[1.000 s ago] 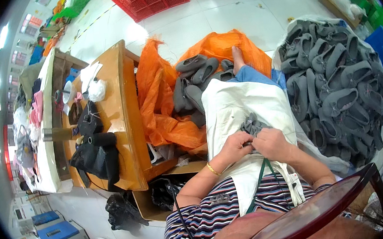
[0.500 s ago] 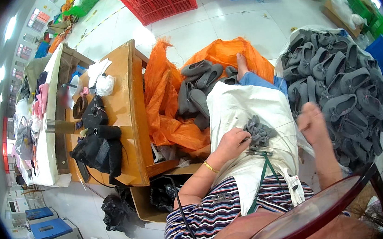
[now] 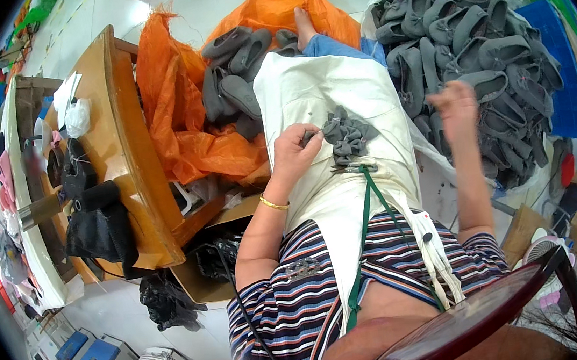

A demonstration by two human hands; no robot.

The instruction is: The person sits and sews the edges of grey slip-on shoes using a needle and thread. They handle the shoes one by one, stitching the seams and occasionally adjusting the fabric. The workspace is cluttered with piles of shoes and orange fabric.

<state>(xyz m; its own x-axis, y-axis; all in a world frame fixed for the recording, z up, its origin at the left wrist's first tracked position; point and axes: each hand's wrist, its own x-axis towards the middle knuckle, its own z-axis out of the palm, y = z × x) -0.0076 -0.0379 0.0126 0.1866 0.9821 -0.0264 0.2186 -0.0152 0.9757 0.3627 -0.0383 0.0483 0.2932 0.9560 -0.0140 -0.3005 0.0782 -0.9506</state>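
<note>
A white apron (image 3: 325, 92) covers my lap, with a small heap of grey fabric bows (image 3: 350, 131) on it. My left hand (image 3: 297, 149) is just left of the heap, its fingertips pinched on a small grey fabric piece (image 3: 308, 136). My right hand (image 3: 456, 106) is raised to the right of the apron, in front of the grey shoes (image 3: 493, 53) piled on a white sheet. Motion smears its fingers, and no held thing can be made out there. Small dark metal snips (image 3: 352, 168) lie below the heap, by a green cord (image 3: 365, 221).
More grey shoes (image 3: 239, 80) lie on an orange woven sack (image 3: 177, 121) ahead to the left. A wooden table (image 3: 105, 108) with black bags (image 3: 99, 221) stands at the left, an open cardboard box (image 3: 193, 278) beside it. A blue crate (image 3: 559, 74) is beyond the shoe pile.
The whole view has shifted. My right hand has moved outward, away from the heap, and its fist has loosened. My left hand has drawn slightly left with its pinch kept.
</note>
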